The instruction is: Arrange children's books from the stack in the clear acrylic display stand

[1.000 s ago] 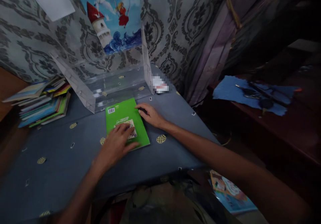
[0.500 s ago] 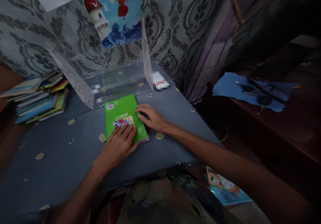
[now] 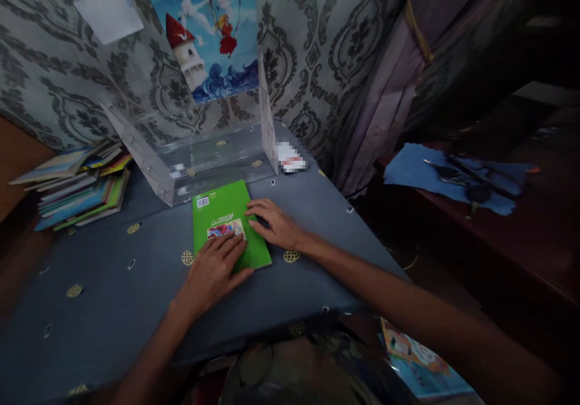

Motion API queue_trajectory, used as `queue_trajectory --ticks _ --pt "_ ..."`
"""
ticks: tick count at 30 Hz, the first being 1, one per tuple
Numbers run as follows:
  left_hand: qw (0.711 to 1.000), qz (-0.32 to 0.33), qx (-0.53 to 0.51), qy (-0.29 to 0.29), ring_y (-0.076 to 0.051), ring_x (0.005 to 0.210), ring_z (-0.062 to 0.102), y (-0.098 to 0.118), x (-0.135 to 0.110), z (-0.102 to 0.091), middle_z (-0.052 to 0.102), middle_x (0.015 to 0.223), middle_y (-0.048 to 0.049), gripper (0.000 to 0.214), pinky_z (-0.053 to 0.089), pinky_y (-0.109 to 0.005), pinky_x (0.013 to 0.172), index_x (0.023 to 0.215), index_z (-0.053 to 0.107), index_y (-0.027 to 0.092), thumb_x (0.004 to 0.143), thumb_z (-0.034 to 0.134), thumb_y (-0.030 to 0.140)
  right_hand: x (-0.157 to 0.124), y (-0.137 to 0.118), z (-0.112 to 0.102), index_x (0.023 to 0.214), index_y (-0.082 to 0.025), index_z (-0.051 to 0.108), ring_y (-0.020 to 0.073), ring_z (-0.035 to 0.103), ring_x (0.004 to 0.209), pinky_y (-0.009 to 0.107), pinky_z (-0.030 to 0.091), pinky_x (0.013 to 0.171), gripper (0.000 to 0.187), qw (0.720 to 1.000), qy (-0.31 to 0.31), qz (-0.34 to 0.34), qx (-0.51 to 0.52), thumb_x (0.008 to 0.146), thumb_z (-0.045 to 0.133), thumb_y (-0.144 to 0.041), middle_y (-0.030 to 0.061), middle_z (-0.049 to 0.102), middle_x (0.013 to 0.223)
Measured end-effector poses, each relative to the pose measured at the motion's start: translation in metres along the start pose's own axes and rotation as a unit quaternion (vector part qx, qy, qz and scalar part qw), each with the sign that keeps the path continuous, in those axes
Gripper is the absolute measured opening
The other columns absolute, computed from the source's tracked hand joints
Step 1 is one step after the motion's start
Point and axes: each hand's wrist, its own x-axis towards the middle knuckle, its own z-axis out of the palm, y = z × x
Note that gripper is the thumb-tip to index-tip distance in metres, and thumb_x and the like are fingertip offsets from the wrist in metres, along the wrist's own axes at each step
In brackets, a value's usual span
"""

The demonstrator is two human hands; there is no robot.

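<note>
A green book (image 3: 219,194) lies shut on the cloth-covered table, a barcode in its far left corner and a small colourful picture on its cover. Its printed title looks upside down from here. My left hand (image 3: 219,267) rests flat on the near part of the cover, fingers stretched out over part of the picture. At the book's right edge is my right hand (image 3: 276,225), its fingers apart and slightly bent, with the fingertips on the cover. Neither hand grips anything that I can see.
Behind the book stands a clear plastic rack (image 3: 159,178). A pile of books (image 3: 84,190) is at the left, and a blurred-out white item (image 3: 290,158) lies right of the rack. A blue cloth (image 3: 408,166) with tools is on a dark red surface (image 3: 475,236) at the right.
My view has tilted up a little, so everything sits lower in the picture. The pale page edges at the book's near right corner show less. Both hands stay on the book.
</note>
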Motion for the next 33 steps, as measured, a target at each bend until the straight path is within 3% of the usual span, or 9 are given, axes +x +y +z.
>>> queue_trajectory --ticks 2,8,12,15,17,23,27,31,33 --pt "0.999 -0.036 -0.020 0.026 -0.027 0.129 0.057 -0.012 -0.001 0.004 0.066 0.133 -0.0124 0.035 0.046 -0.048 0.111 0.127 0.064 0.021 0.099 0.052 0.037 -0.001 -0.001 0.001 0.113 -0.017 0.066 0.0270 0.056 0.118 0.051 0.047 0.104 0.023 1.000 -0.006 0.003 -0.015 0.096 0.052 -0.025 0.0148 0.063 0.121" --pt "0.952 -0.296 -0.024 0.074 -0.036 0.141 0.044 -0.055 -0.009 0.022 0.053 0.145 -0.0212 0.051 0.041 -0.058 0.111 0.138 0.052 0.015 0.097 0.047 0.044 -0.008 -0.007 0.009 0.114 -0.018 0.065 0.0299 0.050 0.130 0.054 0.046 0.108 0.023 0.997 -0.033 0.019 -0.073 0.095 0.053 -0.022 0.0172 0.058 0.131" --pt "0.941 -0.304 -0.113 0.096 -0.034 0.138 0.048 -0.063 -0.008 0.024 0.058 0.141 -0.0195 0.055 0.038 -0.057 0.113 0.139 0.050 0.014 0.095 0.047 0.047 -0.011 -0.012 0.016 0.117 -0.018 0.063 0.0281 0.053 0.129 0.049 0.049 0.107 0.025 0.991 -0.046 0.041 -0.115 0.097 0.051 -0.020 0.0167 0.054 0.135" --pt "0.915 -0.319 -0.210 0.134 -0.032 0.128 0.057 -0.062 -0.004 0.018 0.062 0.136 -0.0178 0.055 0.043 -0.054 0.110 0.136 0.054 0.015 0.095 0.045 0.051 -0.011 -0.014 0.017 0.118 -0.017 0.063 0.0286 0.052 0.130 0.049 0.049 0.108 0.025 0.989 -0.053 0.046 -0.128 0.097 0.049 -0.019 0.0175 0.053 0.137" --pt "0.875 -0.342 -0.301 0.164 -0.029 0.125 0.060 -0.061 -0.001 0.014 0.064 0.135 -0.0158 0.055 0.047 -0.050 0.107 0.137 0.053 0.017 0.095 0.044 0.052 -0.011 -0.014 0.017 0.121 -0.017 0.062 0.0294 0.051 0.132 0.050 0.048 0.109 0.027 0.989 -0.055 0.046 -0.130 0.097 0.048 -0.019 0.0183 0.053 0.137" --pt "0.691 -0.456 -0.509 0.237 -0.022 0.108 0.071 -0.070 -0.001 0.018 0.063 0.136 -0.0167 0.055 0.060 -0.035 0.089 0.145 0.039 0.017 0.094 0.049 0.038 -0.011 -0.016 0.016 0.123 -0.018 0.061 0.0297 0.050 0.134 0.051 0.048 0.109 0.029 0.988 -0.049 0.039 -0.139 0.097 0.047 -0.018 0.0182 0.053 0.137" --pt "0.623 -0.460 -0.604 0.191 -0.023 0.094 0.075 -0.072 0.001 0.019 0.075 0.111 -0.0133 0.039 0.063 -0.034 0.081 0.122 0.057 0.015 0.085 0.062 0.026 -0.010 -0.018 0.015 0.124 -0.016 0.061 0.0300 0.050 0.133 0.051 0.048 0.109 0.030 0.988 -0.057 0.040 -0.138 0.097 0.048 -0.018 0.0196 0.053 0.137" --pt "0.529 -0.478 -0.668 0.214 -0.024 0.085 0.076 -0.063 0.006 0.011 0.077 0.096 -0.0094 0.035 0.064 -0.035 0.080 0.104 0.060 0.014 0.071 0.069 0.008 -0.008 -0.021 0.013 0.124 -0.015 0.061 0.0293 0.049 0.133 0.050 0.045 0.111 0.030 0.988 -0.073 0.057 -0.126 0.096 0.050 -0.017 0.0198 0.052 0.138" --pt "0.505 -0.481 -0.682 0.221 -0.025 0.087 0.076 -0.059 0.008 0.006 0.077 0.091 -0.0080 0.033 0.064 -0.036 0.082 0.100 0.061 0.015 0.070 0.068 0.004 -0.007 -0.023 0.011 0.124 -0.015 0.061 0.0292 0.047 0.135 0.050 0.044 0.112 0.030 0.987 -0.081 0.069 -0.116 0.097 0.049 -0.018 0.0198 0.051 0.140"
